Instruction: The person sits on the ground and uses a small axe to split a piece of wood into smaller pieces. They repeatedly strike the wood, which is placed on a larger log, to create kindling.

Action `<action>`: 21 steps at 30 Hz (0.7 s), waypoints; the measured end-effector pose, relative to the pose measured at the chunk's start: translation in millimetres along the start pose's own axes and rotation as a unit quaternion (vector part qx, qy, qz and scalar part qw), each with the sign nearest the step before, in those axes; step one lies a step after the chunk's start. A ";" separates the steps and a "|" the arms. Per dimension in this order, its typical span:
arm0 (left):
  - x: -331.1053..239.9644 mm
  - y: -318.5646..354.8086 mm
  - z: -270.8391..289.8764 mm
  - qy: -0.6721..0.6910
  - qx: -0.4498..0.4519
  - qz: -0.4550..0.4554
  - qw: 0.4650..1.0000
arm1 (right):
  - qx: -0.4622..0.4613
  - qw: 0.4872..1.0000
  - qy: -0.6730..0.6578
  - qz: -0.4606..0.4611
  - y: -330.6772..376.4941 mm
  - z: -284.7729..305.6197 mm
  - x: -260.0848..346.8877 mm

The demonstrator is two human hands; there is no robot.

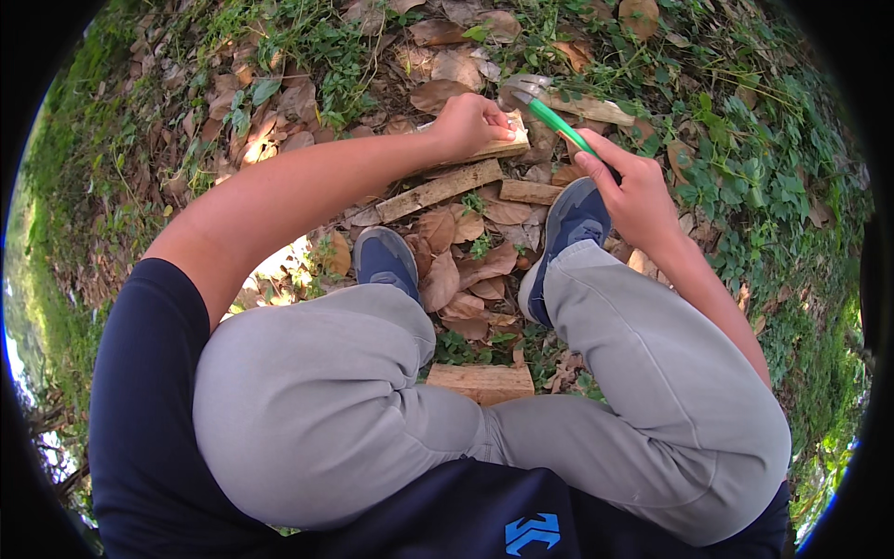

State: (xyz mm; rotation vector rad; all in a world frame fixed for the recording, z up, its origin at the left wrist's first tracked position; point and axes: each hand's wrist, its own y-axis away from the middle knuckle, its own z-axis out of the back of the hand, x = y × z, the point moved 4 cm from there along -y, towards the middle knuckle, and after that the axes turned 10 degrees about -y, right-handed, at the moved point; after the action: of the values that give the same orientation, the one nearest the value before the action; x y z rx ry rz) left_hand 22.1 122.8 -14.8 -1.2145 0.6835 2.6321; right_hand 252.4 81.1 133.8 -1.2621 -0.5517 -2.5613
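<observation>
The green-handled hammer (551, 114) angles up over the leaf litter, its grip wrapped in the curled fingers of the right hand (633, 191). Its metal head hangs just beside the left hand (473, 123), whose fingers press together on a small wooden block (507, 144). Loose planks (438, 190) lie near two blue shoes (573, 224).

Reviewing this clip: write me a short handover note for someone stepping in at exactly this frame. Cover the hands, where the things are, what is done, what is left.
Left hand: pressed down on a short wooden block on the leafy ground, fingers pinched at its top; whether they hold a nail is too small to tell.
Right hand: gripping the green handle of a hammer, head raised just above the block.
Nearby: a longer wooden slat lies in front of the shoes, another flat board between the knees.
Done: block steadied, hammer poised.
Left: probably the strike itself; no driven nail shows.
</observation>
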 end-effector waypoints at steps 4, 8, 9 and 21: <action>-0.4 -1.9 -2.8 0.002 0.016 0.017 1.000 | 0.019 0.998 0.007 -0.052 1.1 1.6 1.6; -7.5 1.5 0.2 -0.060 -0.014 0.005 0.998 | 0.041 0.997 0.044 -0.047 1.3 2.6 -3.6; -1.6 1.0 -1.2 -0.041 -0.018 -0.006 0.999 | 0.031 0.999 0.038 -0.016 0.7 1.9 -2.4; 4.5 4.3 -0.9 -0.022 -0.021 -0.035 0.999 | -0.006 0.998 -0.053 -0.033 1.0 -3.5 -2.3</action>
State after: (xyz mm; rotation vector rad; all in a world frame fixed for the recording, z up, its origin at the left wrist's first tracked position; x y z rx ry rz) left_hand 18.3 118.5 -17.3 -1.1665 0.5713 2.6190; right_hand 251.7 78.8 130.2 -1.4124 -0.6091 -2.5665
